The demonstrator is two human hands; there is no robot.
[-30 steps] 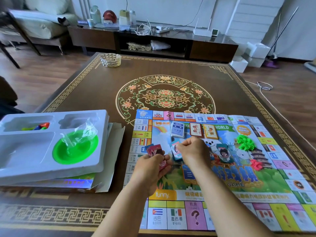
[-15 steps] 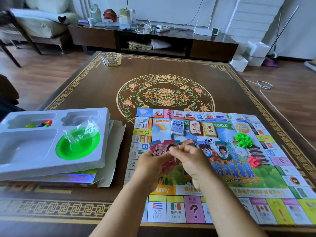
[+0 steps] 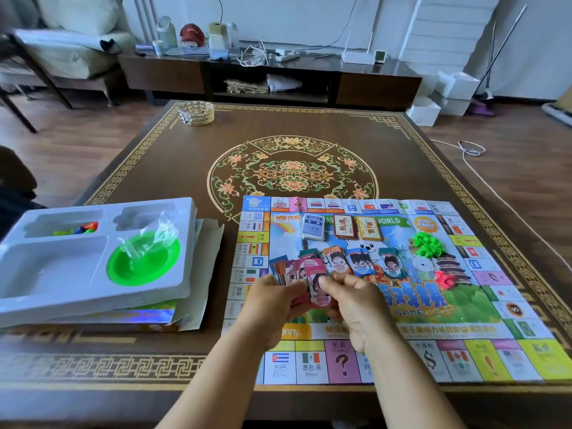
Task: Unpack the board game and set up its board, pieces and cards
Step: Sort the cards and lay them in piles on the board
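Since a second ago, your right hand [image 3: 353, 300] has come back from the board's middle to join your left hand [image 3: 272, 301], and more banknote piles [image 3: 359, 261] now lie in a row. You pinch a pink banknote [image 3: 318, 289] with right fingers while your left grips the fanned stack [image 3: 283, 269] over the game board [image 3: 464, 320]. Three card decks [image 3: 340, 226] sit beyond, green houses [image 3: 428, 244] to the right. Left of the board lies the white tray [image 3: 46, 274].

The table [image 3: 185, 168] is dark brown with gold fretwork borders and a floral medallion. The board [image 3: 464, 311] carries many-coloured squares with flags. The tray [image 3: 93, 292] is white, holding a bright green bowl [image 3: 145, 267].
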